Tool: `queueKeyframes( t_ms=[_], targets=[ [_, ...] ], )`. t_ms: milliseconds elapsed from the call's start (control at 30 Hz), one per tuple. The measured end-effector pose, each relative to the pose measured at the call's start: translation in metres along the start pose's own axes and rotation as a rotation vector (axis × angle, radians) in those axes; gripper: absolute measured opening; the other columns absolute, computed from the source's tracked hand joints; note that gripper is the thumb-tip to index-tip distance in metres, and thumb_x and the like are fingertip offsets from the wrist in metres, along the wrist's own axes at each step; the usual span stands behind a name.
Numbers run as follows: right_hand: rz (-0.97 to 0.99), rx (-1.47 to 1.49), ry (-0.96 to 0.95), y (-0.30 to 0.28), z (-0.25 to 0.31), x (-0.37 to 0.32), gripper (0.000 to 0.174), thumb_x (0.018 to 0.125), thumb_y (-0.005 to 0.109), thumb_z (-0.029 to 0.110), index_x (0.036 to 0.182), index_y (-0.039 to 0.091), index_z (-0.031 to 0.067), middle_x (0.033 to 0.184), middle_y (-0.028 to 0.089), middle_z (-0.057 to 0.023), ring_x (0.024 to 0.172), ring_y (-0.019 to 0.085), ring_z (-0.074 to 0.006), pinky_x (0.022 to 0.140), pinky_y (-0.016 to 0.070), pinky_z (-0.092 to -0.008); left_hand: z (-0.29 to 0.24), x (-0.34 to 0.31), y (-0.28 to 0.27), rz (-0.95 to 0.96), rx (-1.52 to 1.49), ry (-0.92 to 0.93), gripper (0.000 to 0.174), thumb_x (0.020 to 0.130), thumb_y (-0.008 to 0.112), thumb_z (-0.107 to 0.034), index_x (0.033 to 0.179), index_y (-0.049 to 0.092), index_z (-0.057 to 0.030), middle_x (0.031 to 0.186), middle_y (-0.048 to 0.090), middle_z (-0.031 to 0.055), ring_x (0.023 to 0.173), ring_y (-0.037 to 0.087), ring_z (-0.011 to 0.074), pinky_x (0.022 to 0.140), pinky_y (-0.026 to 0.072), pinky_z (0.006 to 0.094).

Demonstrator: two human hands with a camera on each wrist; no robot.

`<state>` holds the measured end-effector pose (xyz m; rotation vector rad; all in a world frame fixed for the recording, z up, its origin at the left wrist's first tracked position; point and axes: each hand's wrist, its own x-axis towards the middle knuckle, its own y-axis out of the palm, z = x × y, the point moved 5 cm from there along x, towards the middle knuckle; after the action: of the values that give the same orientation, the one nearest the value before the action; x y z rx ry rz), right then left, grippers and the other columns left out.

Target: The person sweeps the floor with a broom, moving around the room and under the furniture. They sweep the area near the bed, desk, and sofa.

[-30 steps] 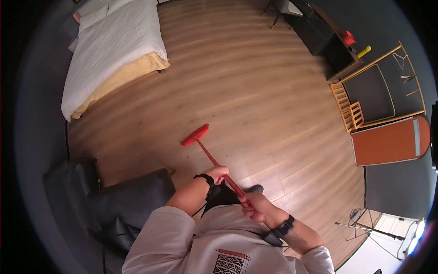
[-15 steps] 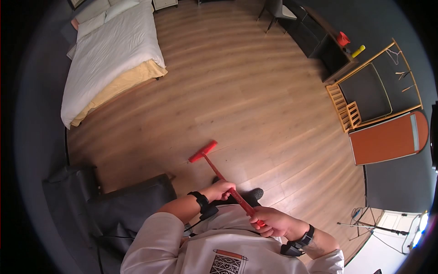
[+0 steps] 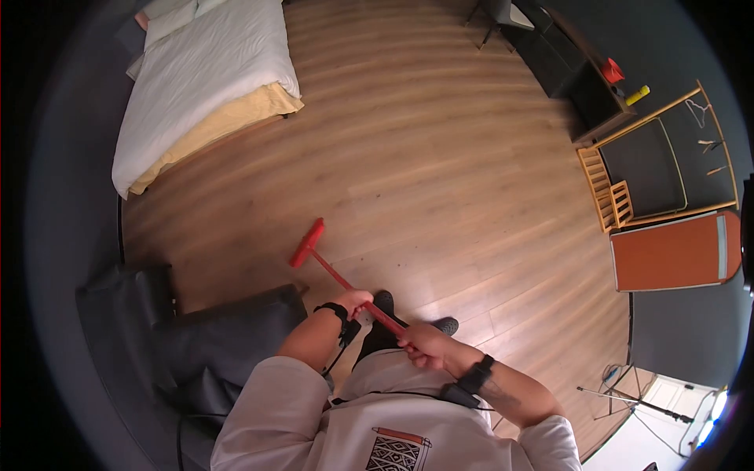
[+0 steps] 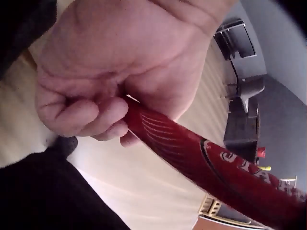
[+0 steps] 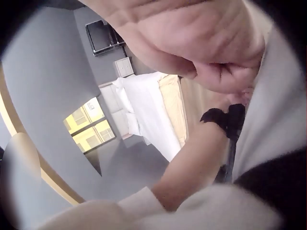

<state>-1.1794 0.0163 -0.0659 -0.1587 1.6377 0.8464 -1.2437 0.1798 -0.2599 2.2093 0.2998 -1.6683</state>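
Observation:
A red broom [image 3: 308, 242] slants across the wooden floor, its head down at the far left end of the handle. My left hand [image 3: 353, 301] grips the handle partway down. In the left wrist view, curled fingers [image 4: 96, 115] wrap the red handle [image 4: 192, 153], which has pale printed letters. Higher up, near the handle's top end, my right hand [image 3: 426, 345] holds it close to my body. The right wrist view has the right hand [image 5: 201, 43] with its fingers folded in; the handle is hidden there. Small dark specks [image 3: 378, 195] dot the floor beyond the broom.
A black sofa [image 3: 228, 334] stands close on the left, near the broom head. Farther back is a bed [image 3: 212, 71]. Along the right are a desk [image 3: 601, 114], a wooden rack [image 3: 601, 188], an orange-brown board [image 3: 667, 253] and a tripod [image 3: 652, 407]. My shoes [image 3: 445, 326] are below the handle.
The broom head first came nearer to my feet, then swung left and a little away. Both hands moved along with it, toward the body and then back left, keeping their hold.

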Motion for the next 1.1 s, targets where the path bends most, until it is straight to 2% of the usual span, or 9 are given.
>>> queueKeyframes(
  t_ms=[67, 333, 433, 600, 667, 767, 833, 933, 1100],
  targets=[
    [-0.077, -0.026, -0.002, -0.006, -0.011, -0.023, 0.011, 0.075, 0.048, 0.007, 0.068, 0.04, 0.0101, 0.051, 0.032, 0.0024, 0.036, 0.024, -0.0065, 0.032, 0.0181, -0.021, 0.018, 0.009, 0.032, 0.329, 0.042, -0.159, 0.025, 0.067, 0.055, -0.021, 0.049, 0.038, -0.0142, 0.045, 0.036, -0.0037, 0.037, 0.032, 0.0074, 0.035, 0.0249, 0.0224],
    [-0.082, 0.133, -0.031, -0.025, -0.029, -0.102, 0.012, 0.075, 0.047, 0.006, 0.07, 0.038, 0.0108, 0.054, 0.032, 0.0013, 0.036, 0.024, -0.0067, 0.032, 0.0168, -0.0203, -0.005, -0.029, 0.118, 0.395, 0.302, -0.078, 0.023, 0.071, 0.052, -0.023, 0.053, 0.042, -0.0134, 0.048, 0.038, -0.0029, 0.038, 0.034, 0.0063, 0.034, 0.0254, 0.0209],
    [-0.007, 0.018, -0.016, -0.028, -0.024, -0.129, 0.012, 0.076, 0.048, 0.007, 0.076, 0.038, 0.0119, 0.055, 0.035, 0.0012, 0.036, 0.024, -0.0049, 0.031, 0.0176, -0.0182, -0.009, -0.047, 0.128, 0.472, 0.079, -0.055, 0.023, 0.073, 0.051, -0.022, 0.055, 0.041, -0.0133, 0.05, 0.039, -0.0027, 0.039, 0.033, 0.0064, 0.035, 0.0246, 0.0217],
    [0.13, -0.099, -0.036, -0.046, -0.016, -0.138, 0.015, 0.077, 0.052, 0.01, 0.084, 0.039, 0.0123, 0.055, 0.038, 0.0015, 0.036, 0.025, -0.0033, 0.031, 0.0181, -0.0161, 0.002, -0.058, 0.136, 0.409, -0.151, -0.107, 0.021, 0.071, 0.05, -0.021, 0.054, 0.039, -0.0138, 0.047, 0.034, -0.0027, 0.036, 0.03, 0.0072, 0.034, 0.0219, 0.0217],
    [0.29, 0.03, -0.013, -0.062, -0.009, -0.117, 0.01, 0.076, 0.054, 0.011, 0.077, 0.044, 0.0093, 0.055, 0.039, 0.0005, 0.038, 0.029, -0.0047, 0.033, 0.0212, -0.017, 0.003, -0.049, 0.137, 0.399, -0.237, -0.145, 0.02, 0.071, 0.049, -0.02, 0.055, 0.039, -0.0138, 0.046, 0.033, -0.0024, 0.035, 0.029, 0.0076, 0.034, 0.0215, 0.0213],
    [0.263, 0.04, -0.082, -0.081, 0.004, -0.077, 0.008, 0.076, 0.053, 0.012, 0.074, 0.047, 0.0074, 0.055, 0.041, -0.0007, 0.042, 0.035, -0.0071, 0.035, 0.0291, -0.0176, 0.012, -0.024, 0.141, 0.341, -0.416, -0.215, 0.021, 0.068, 0.049, -0.021, 0.052, 0.037, -0.0133, 0.045, 0.036, -0.0023, 0.033, 0.029, 0.0069, 0.032, 0.0225, 0.0194],
    [0.051, 0.273, -0.02, -0.096, 0.01, -0.057, 0.009, 0.077, 0.049, 0.007, 0.08, 0.045, -0.0003, 0.061, 0.044, -0.0047, 0.047, 0.041, -0.0105, 0.039, 0.0378, -0.0184, 0.012, -0.013, 0.153, 0.32, -0.429, -0.254, 0.021, 0.07, 0.048, -0.02, 0.054, 0.037, -0.0127, 0.046, 0.036, -0.002, 0.033, 0.029, 0.0073, 0.032, 0.0223, 0.0199],
    [0.32, 0.547, 0.247, -0.114, 0.009, -0.048, 0.011, 0.078, 0.048, 0.006, 0.077, 0.045, -0.0046, 0.064, 0.044, -0.0061, 0.049, 0.042, -0.011, 0.04, 0.0397, -0.0183, 0.01, 0.003, 0.175, 0.267, -0.463, -0.289, 0.019, 0.071, 0.049, -0.02, 0.058, 0.038, -0.0117, 0.048, 0.036, -0.0012, 0.034, 0.029, 0.0075, 0.032, 0.0221, 0.0206],
    [0.31, 0.619, 0.137, -0.182, 0.016, -0.086, 0.011, 0.079, 0.047, 0.005, 0.077, 0.044, -0.005, 0.065, 0.044, -0.0061, 0.05, 0.042, -0.0102, 0.038, 0.0375, -0.017, -0.022, 0.027, 0.242, 0.26, -0.337, -0.225, 0.023, 0.07, 0.052, -0.025, 0.056, 0.038, -0.013, 0.047, 0.035, -0.0009, 0.033, 0.029, 0.0088, 0.03, 0.0236, 0.0213]
  ],
)
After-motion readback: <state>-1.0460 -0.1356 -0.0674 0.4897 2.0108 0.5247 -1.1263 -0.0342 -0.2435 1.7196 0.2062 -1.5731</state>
